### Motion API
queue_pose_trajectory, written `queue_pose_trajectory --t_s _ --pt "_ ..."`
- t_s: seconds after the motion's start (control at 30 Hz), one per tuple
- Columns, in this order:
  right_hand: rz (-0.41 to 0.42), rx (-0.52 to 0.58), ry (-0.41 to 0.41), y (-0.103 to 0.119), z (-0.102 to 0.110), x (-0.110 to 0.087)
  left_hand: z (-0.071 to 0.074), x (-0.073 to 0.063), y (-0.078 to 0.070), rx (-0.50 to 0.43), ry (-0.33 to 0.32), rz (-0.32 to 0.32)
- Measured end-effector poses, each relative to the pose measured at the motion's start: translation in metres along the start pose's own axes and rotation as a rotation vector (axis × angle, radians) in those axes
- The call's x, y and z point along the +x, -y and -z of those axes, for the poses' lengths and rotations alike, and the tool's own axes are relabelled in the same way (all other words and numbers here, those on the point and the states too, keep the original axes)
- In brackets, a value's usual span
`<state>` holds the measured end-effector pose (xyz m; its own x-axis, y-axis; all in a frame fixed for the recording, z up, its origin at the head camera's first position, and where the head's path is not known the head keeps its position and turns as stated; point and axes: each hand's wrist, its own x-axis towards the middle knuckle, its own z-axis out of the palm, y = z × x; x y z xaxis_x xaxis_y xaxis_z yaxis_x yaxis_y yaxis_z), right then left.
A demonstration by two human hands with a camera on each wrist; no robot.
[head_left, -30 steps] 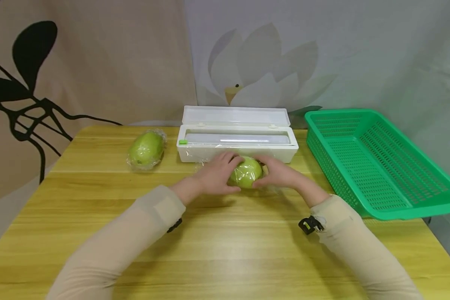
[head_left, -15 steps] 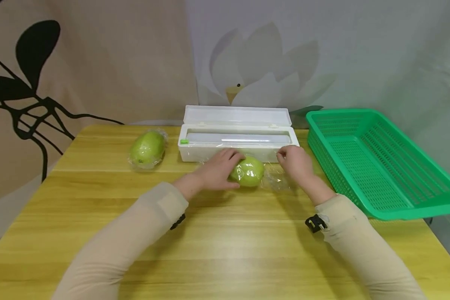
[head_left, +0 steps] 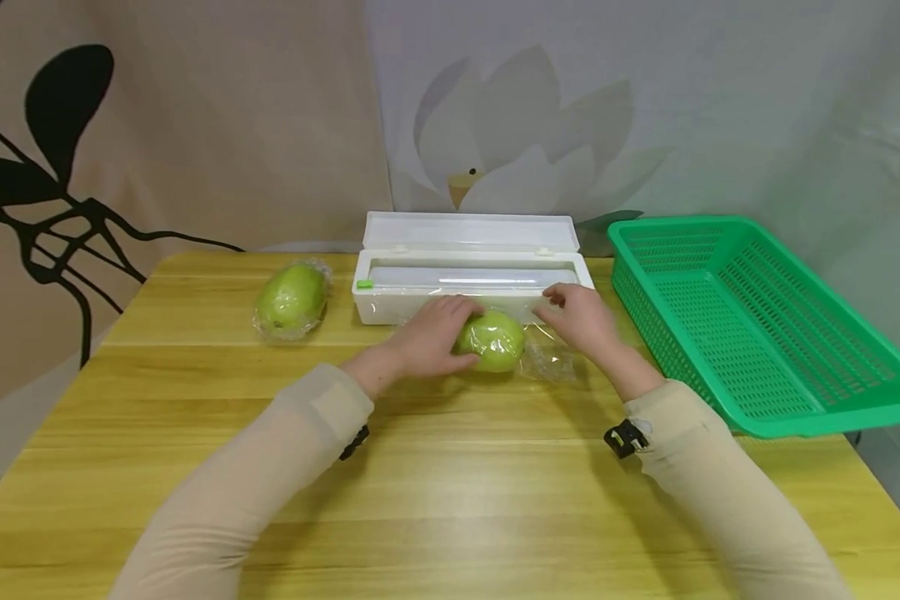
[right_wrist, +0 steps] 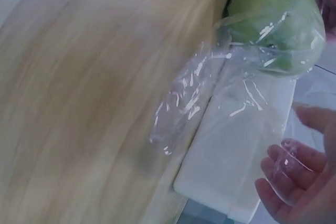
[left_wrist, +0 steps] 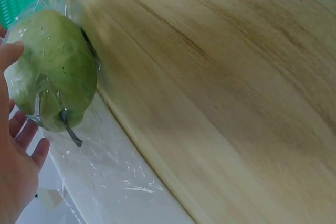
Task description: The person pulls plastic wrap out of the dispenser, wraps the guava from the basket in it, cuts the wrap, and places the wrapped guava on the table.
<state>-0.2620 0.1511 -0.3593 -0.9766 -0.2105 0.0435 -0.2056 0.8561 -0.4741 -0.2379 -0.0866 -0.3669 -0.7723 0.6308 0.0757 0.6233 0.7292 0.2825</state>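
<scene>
A green mango wrapped in clear cling film lies in front of the white film dispenser. My left hand grips its left end, thumb at the front and fingers over the far side. In the left wrist view, the mango's stem pokes out under the film. Loose cling film trails from the right end of the mango. There my right hand hovers by the dispenser's front, thumb and fingers apart. Some film lies across its loosely bent fingers in the right wrist view.
Behind the hands stands the cling film dispenser, lid raised, with a roll inside. Another wrapped mango lies at the left. A green plastic basket occupies the table's right side, close to my right forearm.
My right hand has left the mango and moved right to the loose film; its fingers looked closed half a second ago and are now parted. My left hand keeps hold of the mango.
</scene>
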Motion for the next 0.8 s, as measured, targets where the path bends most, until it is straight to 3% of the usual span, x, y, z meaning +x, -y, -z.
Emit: queue_pose_trajectory --t_s 0.23,0.33,0.67,0.8 --pt "0.011 -0.033 -0.059 0.005 -0.003 0.007 -0.004 0.002 0.008 -0.229 -0.068 0.056" --pt "0.014 -0.033 -0.083 0.007 -0.004 0.007 -0.005 0.002 0.011 -0.28 -0.072 0.08" --pt "0.039 0.036 -0.149 0.006 -0.003 0.01 -0.002 0.004 0.01 -0.267 -0.028 0.139" --pt "0.048 0.08 -0.13 0.006 -0.003 0.007 -0.002 0.005 0.009 -0.271 -0.022 0.152"
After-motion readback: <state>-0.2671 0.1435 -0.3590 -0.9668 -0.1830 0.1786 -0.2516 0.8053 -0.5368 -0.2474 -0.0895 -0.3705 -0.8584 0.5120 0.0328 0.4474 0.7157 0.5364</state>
